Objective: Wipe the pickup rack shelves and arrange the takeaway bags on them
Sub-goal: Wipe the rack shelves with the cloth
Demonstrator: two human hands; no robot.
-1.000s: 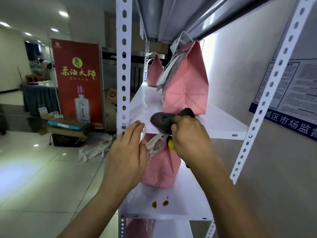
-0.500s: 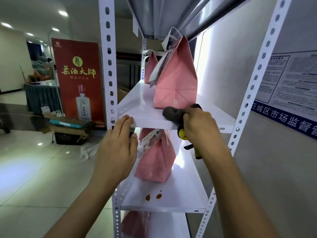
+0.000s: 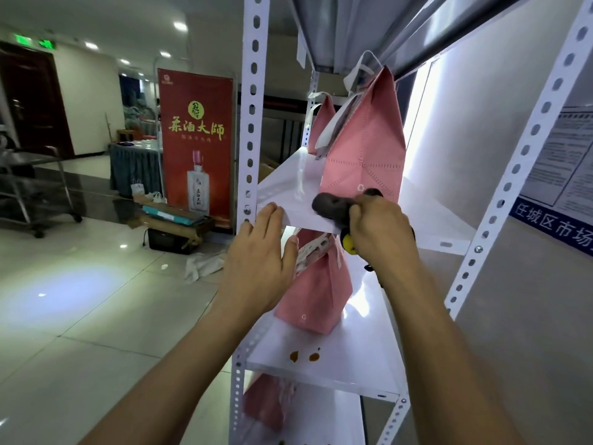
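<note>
Head camera: a person's right hand (image 3: 380, 229) grips a dark cloth (image 3: 332, 207) bunched on the front edge of a white rack shelf (image 3: 288, 194), just in front of a closed pink takeaway bag (image 3: 365, 149); a second pink bag (image 3: 322, 126) stands farther back. The left hand (image 3: 260, 261) is open, fingertips resting on the shelf edge. On the lower shelf (image 3: 362, 342) stands another pink bag (image 3: 316, 293), with two brown stains (image 3: 303, 357) near the front. The bags' contents cannot be seen.
</note>
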